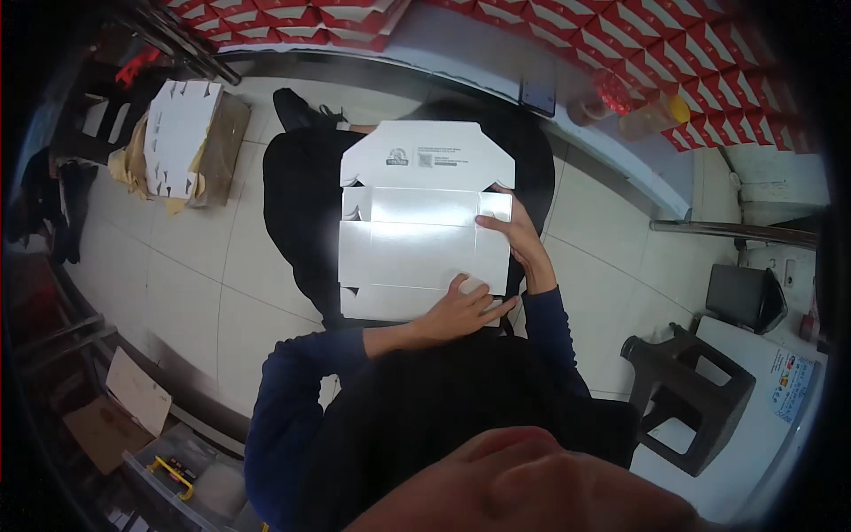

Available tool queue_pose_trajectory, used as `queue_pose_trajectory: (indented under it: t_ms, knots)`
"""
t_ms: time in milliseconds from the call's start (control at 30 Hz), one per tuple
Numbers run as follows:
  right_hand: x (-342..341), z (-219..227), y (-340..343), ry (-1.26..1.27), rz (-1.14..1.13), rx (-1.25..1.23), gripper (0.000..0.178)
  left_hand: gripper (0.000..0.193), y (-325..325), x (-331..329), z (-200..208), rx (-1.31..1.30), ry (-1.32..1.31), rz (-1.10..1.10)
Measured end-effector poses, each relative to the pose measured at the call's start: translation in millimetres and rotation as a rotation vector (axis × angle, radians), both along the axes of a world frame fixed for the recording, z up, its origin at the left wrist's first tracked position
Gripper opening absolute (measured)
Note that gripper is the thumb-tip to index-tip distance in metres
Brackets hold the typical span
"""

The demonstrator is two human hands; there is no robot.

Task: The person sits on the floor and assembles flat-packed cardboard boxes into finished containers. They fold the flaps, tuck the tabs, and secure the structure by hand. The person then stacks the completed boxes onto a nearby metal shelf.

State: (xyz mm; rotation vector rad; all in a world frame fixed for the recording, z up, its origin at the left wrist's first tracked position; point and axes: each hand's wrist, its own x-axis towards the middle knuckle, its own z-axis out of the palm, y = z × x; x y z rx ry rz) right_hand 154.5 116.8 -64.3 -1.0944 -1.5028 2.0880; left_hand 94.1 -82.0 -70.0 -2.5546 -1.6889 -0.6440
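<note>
A flat white carton blank [417, 253] with glossy panels, crease lines and notched side tabs lies across my lap. Small dark print marks its far flap. My right hand [516, 232] grips the blank's right edge, thumb on top and the other fingers mostly hidden underneath. At the near edge, right of the middle, my left hand [454, 312] holds the front panel. Its index finger is bent onto the surface, while the other fingers reach toward the near right corner.
Many red-and-white cartons [620, 44] are stacked on a ledge ahead, beside a phone [538, 93] and a yellow-lidded jar [656, 118]. A wrapped pile of white blanks [182, 137] stands at left. A dark plastic stool [696, 399] is at right, a grey bin [191, 470] at lower left.
</note>
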Motion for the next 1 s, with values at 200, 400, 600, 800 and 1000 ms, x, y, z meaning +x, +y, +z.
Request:
queue_pose_trajectory:
  t_ms: [200, 400, 600, 800, 1000]
  knots:
    - [-42.7, 6.2, 0.1, 0.273, -0.040, -0.045, 0.078, 0.058, -45.6, -71.9, 19.6, 0.010, 0.125, 0.130]
    - [-78.9, 3.2, 35.6, 0.126, 0.032, 0.384, 0.095, 0.060, -102.6, -137.2, 5.0, -0.238, -0.017, 0.581]
    - [-44.1, 73.6, -25.6, -0.395, 0.487, 1.367, 0.081, 0.054, -127.1, -117.6, -4.2, -0.238, -0.029, 0.815]
    - [8.2, 53.9, -67.7, -0.628, 0.867, 1.408, 0.080, 0.064, -118.9, -124.5, 10.0, -0.265, 0.073, 0.728]
    - [2.9, 53.4, -62.3, -0.564, 0.885, 1.346, 0.084, 0.076, -106.8, -121.9, 27.9, -0.389, 0.019, 0.791]
